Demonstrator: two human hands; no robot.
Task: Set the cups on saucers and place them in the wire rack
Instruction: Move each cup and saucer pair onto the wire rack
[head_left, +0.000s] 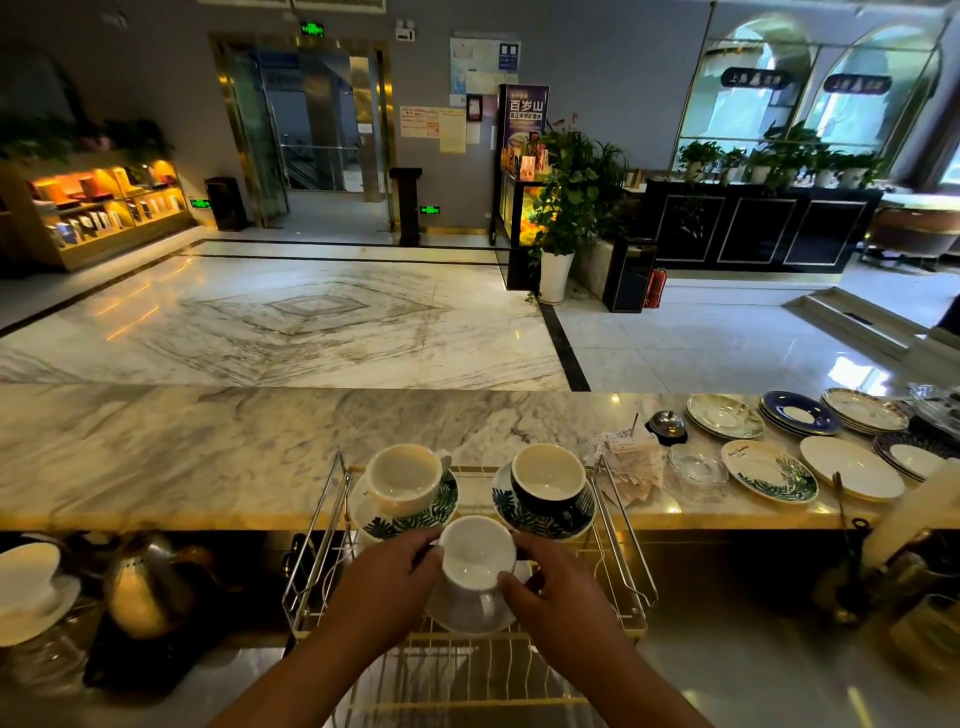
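Observation:
A white cup sits on a plain white saucer over the wire rack. My left hand grips the cup's left side and my right hand grips its right side and the saucer edge. Further back in the rack, a white cup rests on a leaf-patterned saucer at the left. At the right, a dark cup with a white inside sits on another leaf-patterned saucer.
On the marble counter to the right lie several loose saucers and plates, a glass ashtray, a bell and paper slips. A metal kettle and a white cup on a saucer stand at lower left.

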